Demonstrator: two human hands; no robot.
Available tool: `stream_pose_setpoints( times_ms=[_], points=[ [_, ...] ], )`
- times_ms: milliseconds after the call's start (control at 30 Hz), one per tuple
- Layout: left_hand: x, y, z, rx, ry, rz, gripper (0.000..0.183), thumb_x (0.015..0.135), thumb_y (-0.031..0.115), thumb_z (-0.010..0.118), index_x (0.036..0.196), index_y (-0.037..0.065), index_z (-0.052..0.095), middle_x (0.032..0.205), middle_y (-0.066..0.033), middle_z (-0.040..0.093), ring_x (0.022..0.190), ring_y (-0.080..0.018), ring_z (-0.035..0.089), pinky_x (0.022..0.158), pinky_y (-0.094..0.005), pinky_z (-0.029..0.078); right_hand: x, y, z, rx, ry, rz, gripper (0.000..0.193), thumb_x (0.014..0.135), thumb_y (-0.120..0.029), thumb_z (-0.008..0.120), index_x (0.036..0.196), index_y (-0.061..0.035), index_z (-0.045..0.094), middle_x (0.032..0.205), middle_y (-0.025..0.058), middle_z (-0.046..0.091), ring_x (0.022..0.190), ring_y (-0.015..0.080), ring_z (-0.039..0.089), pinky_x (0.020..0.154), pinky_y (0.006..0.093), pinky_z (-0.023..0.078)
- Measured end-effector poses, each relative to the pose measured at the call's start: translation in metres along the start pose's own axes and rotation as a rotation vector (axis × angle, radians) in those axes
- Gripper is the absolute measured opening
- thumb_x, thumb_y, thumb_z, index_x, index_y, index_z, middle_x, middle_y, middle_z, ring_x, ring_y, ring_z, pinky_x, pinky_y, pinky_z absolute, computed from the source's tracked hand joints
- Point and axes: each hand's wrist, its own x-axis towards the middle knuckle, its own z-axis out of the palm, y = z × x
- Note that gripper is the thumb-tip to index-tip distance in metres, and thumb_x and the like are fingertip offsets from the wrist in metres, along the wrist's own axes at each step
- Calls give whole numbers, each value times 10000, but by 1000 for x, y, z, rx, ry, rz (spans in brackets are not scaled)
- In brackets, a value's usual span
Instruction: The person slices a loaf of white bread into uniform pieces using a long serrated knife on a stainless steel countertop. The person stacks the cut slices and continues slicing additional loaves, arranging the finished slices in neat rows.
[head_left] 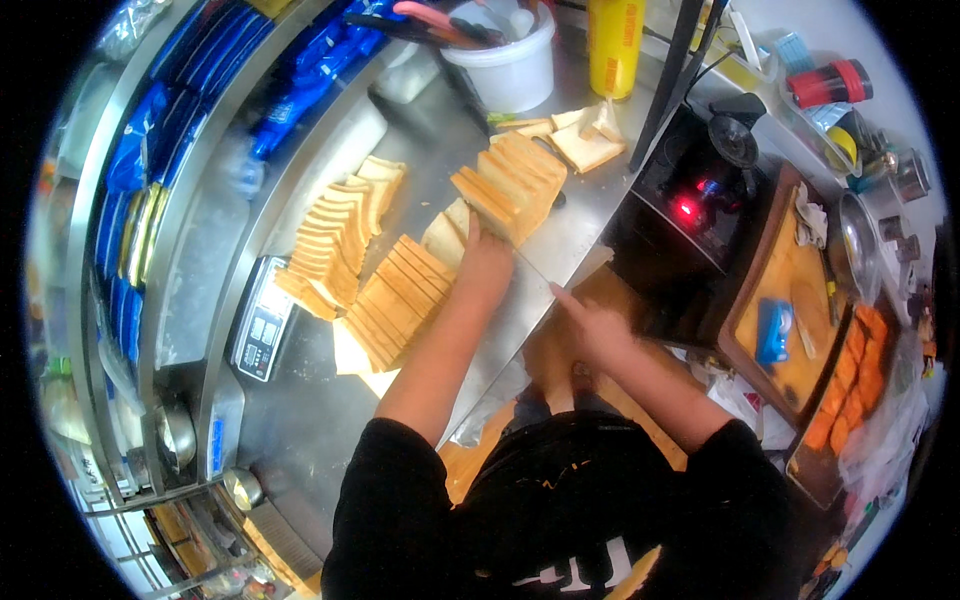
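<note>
My left hand (487, 266) reaches over the steel counter, its index finger stretched out against a pale bread slice (448, 232). That slice leans between two rows of sliced bread. The nearer bread row (398, 302) lies just left of my left wrist; the farther bread row (512, 185) stands beyond my fingertips. My right hand (597, 330) is off the counter's front edge, index finger extended, with nothing visible in it. A long curved row of bread slices (335, 240) lies farther left. The undersides of both hands are hidden.
A digital scale (262, 325) sits left of the bread. Behind stand a white tub (508, 68) of utensils and a yellow canister (612, 45). More slices (585, 140) lie near the canister. At right are a black cooktop (690, 185) with a red light and a wooden board (775, 320).
</note>
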Motion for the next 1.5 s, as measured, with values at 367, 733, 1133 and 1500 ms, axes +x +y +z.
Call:
stream_pose_setpoints(
  times_ms=[367, 733, 1133, 1500],
  points=[
    [-2, 27, 31, 327, 96, -80, 270, 852, 171, 494, 1021, 65, 676, 1023, -96, 628, 1078, -264, 536, 1109, -531, 84, -10, 27, 18, 3, -100, 39, 770, 761, -60, 556, 1440, -289, 272, 786, 172, 613, 640, 322, 615, 548, 422, 501],
    [-18, 12, 1, -74, 49, -52, 353, 820, 129, 522, 1133, -26, 578, 1071, -136, 605, 1129, -281, 495, 1097, -496, 200, -179, 42, -62, 25, -163, 117, 683, 807, -88, 593, 1418, -236, 326, 744, 169, 563, 543, 339, 562, 471, 422, 469],
    [-20, -30, -16, -540, 597, -91, 348, 715, -10, 614, 1055, 15, 543, 1139, -157, 514, 1056, -336, 512, 940, -419, 408, -143, 26, -61, 209, 34, 44, 617, 836, -91, 570, 1399, -228, 355, 882, 177, 593, 650, 367, 592, 536, 434, 488],
    [-20, -30, -28, -699, 577, -62, 443, 630, 38, 734, 1039, 39, 564, 1065, -142, 503, 1021, -334, 499, 881, -382, 430, -44, 19, -40, 60, -126, 125, 693, 799, -86, 573, 1415, -267, 314, 831, 191, 615, 666, 362, 612, 571, 454, 500]
  ],
)
